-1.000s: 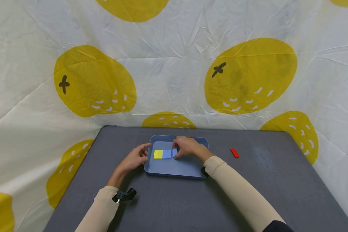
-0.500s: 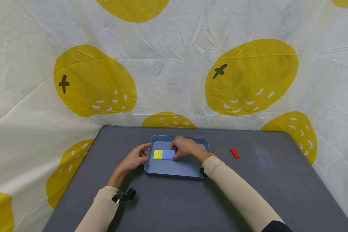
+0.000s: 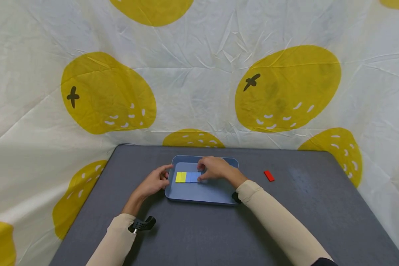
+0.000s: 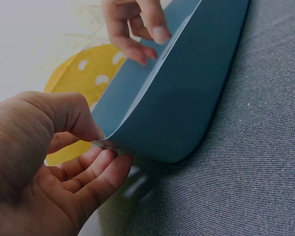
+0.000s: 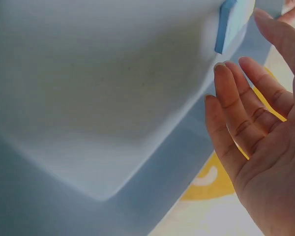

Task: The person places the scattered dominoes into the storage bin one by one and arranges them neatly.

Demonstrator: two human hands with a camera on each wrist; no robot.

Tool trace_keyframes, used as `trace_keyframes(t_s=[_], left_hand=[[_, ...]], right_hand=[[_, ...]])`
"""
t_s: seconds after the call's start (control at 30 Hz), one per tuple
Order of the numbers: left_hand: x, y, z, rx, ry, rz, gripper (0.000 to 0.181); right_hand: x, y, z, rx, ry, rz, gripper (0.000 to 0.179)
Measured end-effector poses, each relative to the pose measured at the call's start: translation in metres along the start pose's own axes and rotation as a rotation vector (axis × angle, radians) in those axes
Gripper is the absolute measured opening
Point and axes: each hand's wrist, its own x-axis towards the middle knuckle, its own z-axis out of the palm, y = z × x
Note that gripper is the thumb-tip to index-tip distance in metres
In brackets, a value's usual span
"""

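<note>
Moved since a second ago: the third of the blue tiles (image 3: 193, 177), then set apart at your right fingers, now closes up the row; your right fingers have let go of it.

Blue tiles, three: lying flat side by side inside the tray, forming the right part of the row.
Yellow tiles (image 3: 181, 177), two: same row, left end, next to the blue.
Tray (image 3: 199, 193), one, blue-grey, rounded corners, raised rim: resting on the bench (image 3: 203, 236), which is dark grey.
Right hand (image 3: 216, 168), yours: over the tray at the right end of the row; thumb and fingers wide apart, holding nothing, the right wrist view showing the fingers clear of the nearest blue tile.
Left hand (image 3: 154, 181), yours: thumb and fingers pinching the tray's left rim.
Red tile (image 3: 269, 175), one: on the bench, right of the tray, lying at a slant.
Cloth (image 3: 194, 96), white, printed with large yellow fruit: hanging behind the bench.
</note>
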Motion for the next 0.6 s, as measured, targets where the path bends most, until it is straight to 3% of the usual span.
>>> trace_keyframes(t_s=[0.27, 0.6], left_hand=[[0.001, 0.0, 0.0, 0.003, 0.006, -0.007, 0.067], [0.0, 0.003, 0.001, 0.014, 0.006, -0.008, 0.067]], right_hand=[[-0.018, 0.01, -0.014, 0.155, 0.044, -0.095, 0.036], [-0.044, 0.022, -0.03, 0.244, 0.039, -0.165, 0.032]])
